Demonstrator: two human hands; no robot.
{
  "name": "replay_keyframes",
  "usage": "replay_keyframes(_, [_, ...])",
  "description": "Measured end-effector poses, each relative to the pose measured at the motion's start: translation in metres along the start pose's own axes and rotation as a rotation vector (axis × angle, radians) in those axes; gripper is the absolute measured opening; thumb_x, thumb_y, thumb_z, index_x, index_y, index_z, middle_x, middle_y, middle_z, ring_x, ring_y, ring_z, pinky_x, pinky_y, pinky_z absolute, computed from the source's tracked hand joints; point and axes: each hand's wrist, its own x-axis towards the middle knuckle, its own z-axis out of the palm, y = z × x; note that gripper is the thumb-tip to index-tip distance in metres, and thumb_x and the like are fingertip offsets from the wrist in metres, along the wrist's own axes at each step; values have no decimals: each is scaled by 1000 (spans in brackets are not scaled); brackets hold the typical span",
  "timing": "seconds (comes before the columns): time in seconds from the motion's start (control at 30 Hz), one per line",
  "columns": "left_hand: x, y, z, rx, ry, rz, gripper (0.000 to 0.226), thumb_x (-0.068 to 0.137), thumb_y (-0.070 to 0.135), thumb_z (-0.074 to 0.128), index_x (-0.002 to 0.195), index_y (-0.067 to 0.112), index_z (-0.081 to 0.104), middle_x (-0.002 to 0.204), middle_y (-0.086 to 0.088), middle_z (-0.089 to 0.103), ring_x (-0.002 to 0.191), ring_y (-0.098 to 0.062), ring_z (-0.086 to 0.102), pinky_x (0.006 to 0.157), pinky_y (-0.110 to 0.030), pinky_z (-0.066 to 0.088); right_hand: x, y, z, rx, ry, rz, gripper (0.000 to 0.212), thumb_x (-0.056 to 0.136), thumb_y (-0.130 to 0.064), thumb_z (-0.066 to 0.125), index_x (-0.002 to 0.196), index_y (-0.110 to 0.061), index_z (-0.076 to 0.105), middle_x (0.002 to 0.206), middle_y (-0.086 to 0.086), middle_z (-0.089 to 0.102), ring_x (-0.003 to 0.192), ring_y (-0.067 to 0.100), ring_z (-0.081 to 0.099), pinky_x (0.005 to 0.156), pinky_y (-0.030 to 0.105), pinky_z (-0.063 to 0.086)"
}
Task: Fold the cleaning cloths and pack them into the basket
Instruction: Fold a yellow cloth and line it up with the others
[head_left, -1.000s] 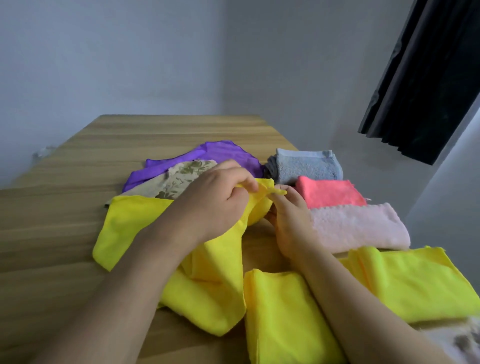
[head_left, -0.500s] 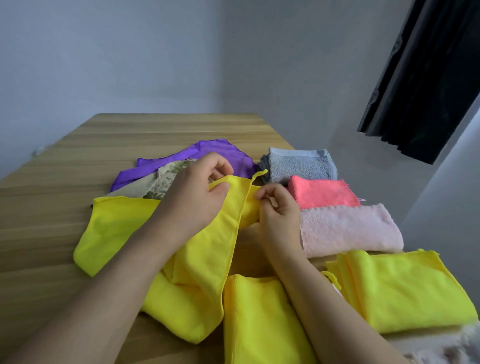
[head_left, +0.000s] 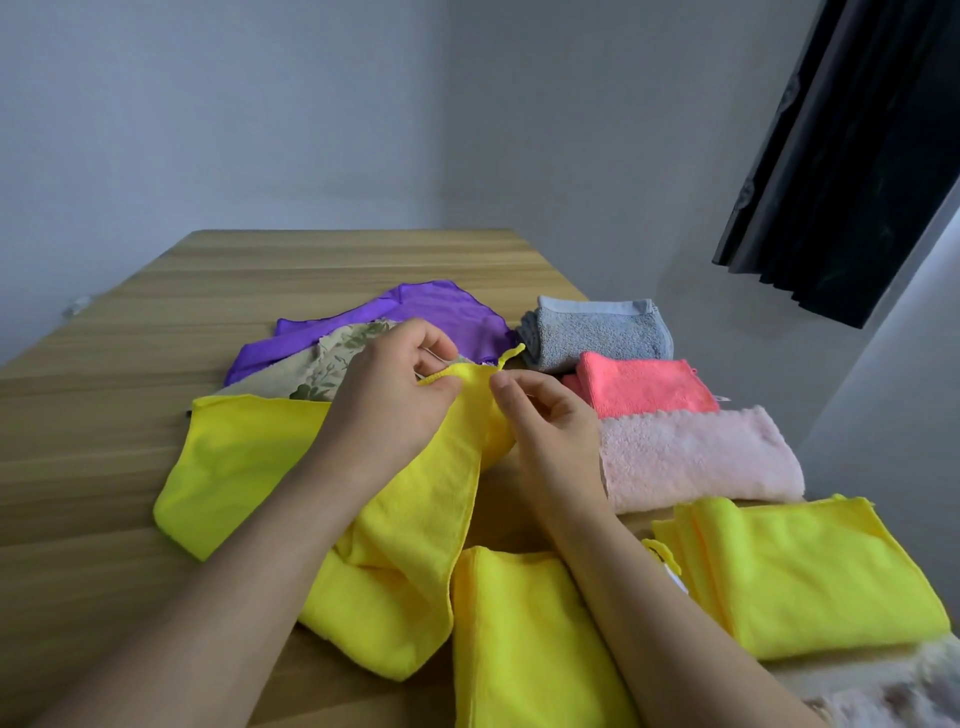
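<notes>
1. I count five cloths folded in the right half of the frame: the grey cloth (head_left: 597, 332) at centre right, the coral cloth (head_left: 647, 387) and the pale pink cloth (head_left: 696, 457) below it, then two yellow ones, the folded yellow cloth (head_left: 800, 571) at lower right and another folded yellow cloth (head_left: 524, 644) at bottom centre.
2. In the centre, my left hand (head_left: 387, 405) pinches the top edge of the unfolded yellow cloth (head_left: 249, 467); my right hand (head_left: 545, 431) has curled fingers at its corner, apparently pinching it.
3. Left to fold: this one, the floral cloth (head_left: 322, 364) and the purple cloth (head_left: 441, 306) behind it.
4. I see no basket, so I judge packing not started.
</notes>
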Motion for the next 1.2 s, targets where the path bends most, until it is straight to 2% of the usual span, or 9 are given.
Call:
replay_keyframes(0.13, [-1, 3, 1, 27, -34, -22, 14, 84, 21, 70, 91, 27, 60, 84, 8, 67, 77, -1, 58, 64, -19, 45, 4, 4, -1, -115, 26, 2, 15, 87, -11, 68, 74, -18, 65, 66, -12, 58, 62, 1, 49, 62, 15, 41])
replay_keyframes(0.27, [1, 5, -5, 177, -158, -70, 15, 91, 39, 55, 87, 26, 60, 74, 8, 62, 71, -12, 57, 56, -26, 37, 6, 8, -2, -129, 102, 3, 21, 89, -13, 64, 72, -23, 60, 64, -16, 54, 60, 0, 46, 63, 20, 38])
replay_keyframes(0.47, [-5, 14, -14, 600, -148, 87, 14, 91, 19, 42, 100, 20, 53, 79, -2, 60, 73, -25, 56, 58, -33, 44, 5, 6, -1, -178, 133, -35, 18, 90, -12, 63, 75, -21, 59, 65, -15, 53, 53, -5, 46, 55, 10, 37])
replay_keyframes(0.6, [-14, 28, -12, 901, -81, 183, 29, 87, 8, 43, 114, 17, 49, 82, -3, 59, 69, -23, 50, 56, -30, 33, 7, 7, -1, -239, 150, -81, 19, 88, -12, 64, 73, -23, 62, 63, -13, 57, 56, -3, 48, 57, 12, 39])
replay_keyframes(0.67, [-12, 35, -15, 961, -50, 148, 29, 87, 5, 42, 114, 15, 49, 86, -6, 62, 72, -26, 53, 58, -30, 34, 7, -1, 1, -266, 126, -101, 22, 88, -13, 64, 71, -27, 61, 60, -16, 58, 56, -3, 48, 58, 14, 39])
replay_keyframes(0.77, [3, 52, -27, 963, -21, 76, 28, 87, 1, 42, 113, 11, 47, 102, -11, 65, 93, -34, 63, 63, -33, 36, 11, -32, 5, -283, 60, -166, 27, 89, -11, 62, 67, -27, 60, 55, -21, 56, 53, -4, 47, 55, 10, 36])
replay_keyframes(0.83, [12, 70, -39, 975, 18, 79, 28, 87, 0, 43, 112, 10, 48, 107, -12, 65, 100, -35, 63, 67, -35, 42, 17, -60, 10, -280, 36, -189, 31, 89, -11, 60, 62, -25, 55, 49, -19, 50, 49, -1, 42, 51, 14, 36])
replay_keyframes(1.07, [22, 163, -105, 1057, 277, 343, 28, 90, 0, 38, 113, 8, 52, 111, -14, 60, 102, -35, 57, 71, -38, 43, 38, -184, 11, -286, 123, -398, 24, 88, -11, 60, 69, -25, 54, 62, -13, 56, 55, -5, 51, 58, 13, 38])
replay_keyframes(1.2, [10, 219, -135, 1006, 356, 420, 26, 86, -3, 39, 109, 7, 49, 107, -14, 50, 88, -33, 54, 61, -36, 35, 26, -260, -7, -260, 110, -518, 19, 86, -7, 58, 84, -25, 54, 80, -4, 64, 71, 7, 60, 68, 21, 49])
